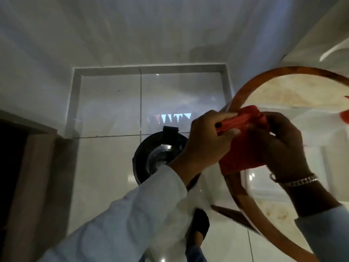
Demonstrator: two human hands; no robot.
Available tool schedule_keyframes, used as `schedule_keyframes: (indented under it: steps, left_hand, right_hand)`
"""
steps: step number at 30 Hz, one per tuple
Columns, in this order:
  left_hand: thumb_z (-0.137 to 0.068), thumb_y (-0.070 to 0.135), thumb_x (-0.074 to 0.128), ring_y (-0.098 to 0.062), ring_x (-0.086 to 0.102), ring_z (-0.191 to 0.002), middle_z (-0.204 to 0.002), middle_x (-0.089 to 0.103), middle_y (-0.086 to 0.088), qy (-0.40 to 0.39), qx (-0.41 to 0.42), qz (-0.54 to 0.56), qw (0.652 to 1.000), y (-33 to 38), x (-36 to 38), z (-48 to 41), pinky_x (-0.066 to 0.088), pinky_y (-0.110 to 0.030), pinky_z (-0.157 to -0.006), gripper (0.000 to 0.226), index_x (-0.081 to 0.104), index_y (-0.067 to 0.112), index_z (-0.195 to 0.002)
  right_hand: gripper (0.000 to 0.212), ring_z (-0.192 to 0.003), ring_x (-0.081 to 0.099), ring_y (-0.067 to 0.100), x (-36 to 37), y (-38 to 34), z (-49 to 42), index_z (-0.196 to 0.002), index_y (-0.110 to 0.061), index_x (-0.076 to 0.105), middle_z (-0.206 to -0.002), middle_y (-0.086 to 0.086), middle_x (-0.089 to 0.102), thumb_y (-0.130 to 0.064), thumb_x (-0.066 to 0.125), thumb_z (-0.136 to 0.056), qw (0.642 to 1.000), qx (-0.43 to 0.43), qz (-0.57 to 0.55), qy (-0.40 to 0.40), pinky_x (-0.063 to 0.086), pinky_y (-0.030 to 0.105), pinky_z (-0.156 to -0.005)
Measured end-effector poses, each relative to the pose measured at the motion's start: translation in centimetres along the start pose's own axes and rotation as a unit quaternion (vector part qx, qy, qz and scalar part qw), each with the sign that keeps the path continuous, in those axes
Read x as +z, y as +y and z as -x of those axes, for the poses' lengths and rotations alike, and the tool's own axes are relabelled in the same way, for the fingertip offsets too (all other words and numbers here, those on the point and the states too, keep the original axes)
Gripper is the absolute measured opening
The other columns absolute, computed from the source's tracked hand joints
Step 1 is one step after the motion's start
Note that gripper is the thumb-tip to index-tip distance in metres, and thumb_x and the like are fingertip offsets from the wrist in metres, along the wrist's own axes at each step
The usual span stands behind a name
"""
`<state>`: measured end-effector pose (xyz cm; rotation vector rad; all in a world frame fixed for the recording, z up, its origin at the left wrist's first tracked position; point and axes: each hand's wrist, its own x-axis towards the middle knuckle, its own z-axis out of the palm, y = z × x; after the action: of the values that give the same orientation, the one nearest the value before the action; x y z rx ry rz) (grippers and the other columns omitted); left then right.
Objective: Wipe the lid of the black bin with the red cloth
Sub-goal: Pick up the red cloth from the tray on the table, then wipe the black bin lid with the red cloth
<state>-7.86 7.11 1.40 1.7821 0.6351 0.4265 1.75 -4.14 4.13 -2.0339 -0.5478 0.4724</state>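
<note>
Both hands [245, 140] grip bunched red cloth [243, 140].

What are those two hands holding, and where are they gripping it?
Both hands hold the red cloth, bunched between them. The left hand pinches its upper left edge with the fingertips; the right hand grips its right side. It is not touching the bin.

You are wearing a pale ribbed long sleeve [151, 201] running from the lower left of the frame, a silver chain bracelet [300, 181] at right, and a dark shoe [201, 223] at bottom centre.
</note>
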Motion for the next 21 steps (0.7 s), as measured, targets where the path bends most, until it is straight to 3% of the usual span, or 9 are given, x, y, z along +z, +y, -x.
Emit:
schedule_keyframes:
  steps: [3,5,6,8,11,14,16,18,21]
  left_hand:
    - [-0.088,0.012,0.071,0.005,0.058,-0.084,-0.107,0.070,-0.008,0.010,-0.012,-0.019,1.000,-4.4,-3.9,2.1,0.046,0.000,-0.080,0.036,0.064,0.005,-0.122]
    - [-0.086,0.020,0.073,0.002,0.061,-0.102,-0.124,0.066,-0.010,0.024,-0.022,-0.044,0.998,-9.1,-6.8,3.4,0.049,-0.007,-0.091,0.048,0.059,0.006,-0.130]
    - [-0.084,0.028,0.074,-0.008,0.056,-0.123,-0.142,0.055,-0.010,0.022,-0.031,-0.068,0.997,-11.5,-8.2,3.8,0.045,-0.014,-0.104,0.062,0.052,0.010,-0.139]
    - [-0.077,0.048,0.075,-0.013,0.010,-0.152,-0.165,0.006,0.003,-0.019,-0.048,-0.130,0.990,-17.2,-11.3,4.7,0.021,-0.025,-0.120,0.099,0.021,0.018,-0.155]
    - [-0.064,0.067,0.075,-0.004,-0.032,-0.146,-0.155,-0.033,0.018,-0.135,-0.048,-0.256,0.956,-25.4,-14.7,5.6,-0.002,-0.037,-0.123,0.135,-0.017,0.025,-0.152]
    - [-0.056,0.081,0.070,-0.010,-0.035,-0.146,-0.159,-0.037,0.005,-0.220,-0.010,-0.337,0.915,-31.1,-15.0,6.0,-0.015,-0.033,-0.118,0.148,-0.029,0.023,-0.149]
    - [-0.052,0.088,0.064,-0.012,-0.033,-0.147,-0.161,-0.034,0.002,-0.247,0.022,-0.350,0.903,-33.4,-14.1,5.7,-0.015,-0.033,-0.117,0.150,-0.026,0.020,-0.151]
    - [-0.050,0.093,0.057,-0.014,-0.031,-0.148,-0.160,-0.035,0.002,-0.267,0.059,-0.351,0.895,-35.2,-13.2,5.1,-0.016,-0.033,-0.119,0.151,-0.025,0.018,-0.151]
    - [-0.049,0.093,0.058,-0.015,-0.029,-0.149,-0.159,-0.036,0.003,-0.293,0.099,-0.346,0.886,-36.6,-12.7,4.3,-0.024,-0.023,-0.118,0.151,-0.022,0.016,-0.152]
  right_hand:
    - [0.023,-0.078,0.062,0.010,6.0,1.1,1.0,-0.105,-0.014,0.061,-0.089,-0.005,0.065,0.000,0.059,-0.086,0.999,-0.036,0.023,-0.014,0.053,0.024,-0.066]
    - [0.023,-0.076,0.062,0.008,11.0,3.4,1.4,-0.105,-0.011,0.061,-0.088,-0.010,0.064,0.002,0.057,-0.086,0.999,-0.024,0.015,-0.027,0.053,0.022,-0.062]
    - [0.023,-0.079,0.062,0.006,12.8,4.7,1.5,-0.104,-0.010,0.060,-0.088,-0.014,0.062,0.003,0.056,-0.087,0.999,-0.018,0.010,-0.033,0.053,0.019,-0.063]
    - [0.020,-0.086,0.060,0.006,16.4,8.0,1.4,-0.103,-0.011,0.059,-0.089,-0.015,0.060,0.002,0.056,-0.088,0.999,0.003,0.006,-0.052,0.049,0.017,-0.068]
    - [0.021,-0.089,0.062,0.015,20.0,12.8,1.1,-0.104,-0.014,0.059,-0.094,-0.004,0.065,-0.002,0.060,-0.087,0.995,0.061,0.005,-0.079,0.049,0.024,-0.072]
    - [0.025,-0.095,0.066,0.027,22.0,16.1,0.5,-0.107,-0.016,0.061,-0.103,0.011,0.069,-0.003,0.064,-0.086,0.981,0.150,-0.072,-0.102,0.055,0.035,-0.076]
    - [0.025,-0.093,0.069,0.022,22.9,17.5,0.2,-0.108,-0.015,0.063,-0.099,0.007,0.071,-0.004,0.063,-0.086,0.974,0.158,-0.122,-0.108,0.057,0.043,-0.081]
    - [0.026,-0.086,0.067,0.007,23.6,18.8,0.1,-0.109,-0.016,0.064,-0.096,-0.004,0.069,-0.009,0.067,-0.085,0.995,0.076,-0.004,-0.072,0.058,0.043,-0.082]
    - [0.038,-0.105,0.061,0.024,24.4,20.7,0.7,-0.120,-0.010,0.059,-0.116,0.009,0.064,-0.021,0.070,-0.085,0.970,-0.099,0.224,0.014,0.050,0.048,-0.093]
